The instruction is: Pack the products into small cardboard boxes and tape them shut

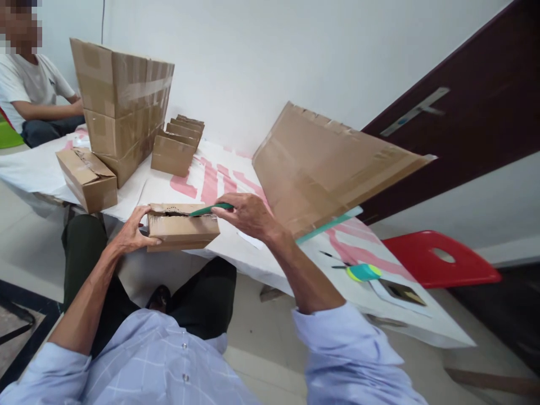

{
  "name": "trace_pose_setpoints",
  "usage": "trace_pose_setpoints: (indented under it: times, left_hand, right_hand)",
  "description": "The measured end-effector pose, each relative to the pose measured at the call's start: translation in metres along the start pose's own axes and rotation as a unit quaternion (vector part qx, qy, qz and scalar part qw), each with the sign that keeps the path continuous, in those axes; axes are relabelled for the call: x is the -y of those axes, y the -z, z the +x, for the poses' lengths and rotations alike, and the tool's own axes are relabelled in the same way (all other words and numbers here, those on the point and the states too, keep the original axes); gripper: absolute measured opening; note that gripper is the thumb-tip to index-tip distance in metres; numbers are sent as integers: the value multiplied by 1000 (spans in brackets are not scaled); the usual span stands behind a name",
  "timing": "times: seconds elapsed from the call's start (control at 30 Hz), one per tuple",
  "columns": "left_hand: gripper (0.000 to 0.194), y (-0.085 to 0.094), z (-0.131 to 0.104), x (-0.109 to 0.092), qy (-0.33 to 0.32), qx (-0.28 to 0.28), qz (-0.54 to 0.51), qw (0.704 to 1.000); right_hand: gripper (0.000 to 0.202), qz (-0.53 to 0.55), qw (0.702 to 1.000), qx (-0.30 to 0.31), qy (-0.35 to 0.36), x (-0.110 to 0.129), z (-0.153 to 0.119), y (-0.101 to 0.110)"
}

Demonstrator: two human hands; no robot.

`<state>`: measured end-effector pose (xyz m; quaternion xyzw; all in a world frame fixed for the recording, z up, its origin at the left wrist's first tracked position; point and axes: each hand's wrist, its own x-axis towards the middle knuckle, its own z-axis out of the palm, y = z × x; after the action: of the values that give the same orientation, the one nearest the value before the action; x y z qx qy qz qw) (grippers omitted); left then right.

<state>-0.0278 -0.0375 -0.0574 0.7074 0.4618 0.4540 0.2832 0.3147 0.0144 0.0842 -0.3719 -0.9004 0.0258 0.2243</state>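
Note:
A small cardboard box (183,229) rests at the near edge of the covered table, its top seam torn into a ragged gap. My left hand (134,232) grips the box's left end, thumb and fingers spread over its corners. In my right hand (248,212) is a slim, flat green tool (206,210). Its far end reaches into the gap along the top of the box. Whether the tool is a blade or a plain strip cannot be made out.
Left of the box, a taped carton (86,177) sits beside a tall box stack (126,107). Behind are several smaller open boxes (172,153). A large cardboard sheet (312,163) leans at right, near pens, a phone (403,292) and a red stool (422,259). Another person (37,93) sits far left.

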Motion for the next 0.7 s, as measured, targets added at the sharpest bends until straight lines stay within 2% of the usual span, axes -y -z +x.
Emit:
trace_pose_setpoints:
  times: [0.1,0.17,0.27,0.33,0.4,0.53,0.6,0.67,0.7]
  left_hand:
    - [94,0,3,-3,-1,1,7,1000]
    - [97,1,5,-7,4,5,10,1000]
    - [103,8,6,-13,13,5,20,1000]
    - [106,13,6,-15,15,5,29,999]
    - [109,16,6,-15,15,7,32,999]
    - [110,18,4,-16,11,15,30,999]
    - [107,18,4,-17,5,17,34,999]
    - [107,19,4,-18,0,18,39,999]
    - [108,20,4,-18,-1,17,41,999]
  right_hand:
    - [21,-49,999,17,-13,-13,-13,18]
    - [21,-64,998,2,-20,-22,-22,29]
    - [26,-46,993,-95,-51,-43,-33,39]
    - [29,-16,981,-174,-86,-60,-38,28]
    - [34,9,967,-219,-127,-77,-44,-1]
    - [41,34,952,-191,-238,-97,-60,-98]
    - [40,54,946,-197,-250,-102,-69,-140]
    - [41,66,945,-206,-246,-105,-74,-163]
    - [42,69,944,-211,-243,-106,-74,-166]
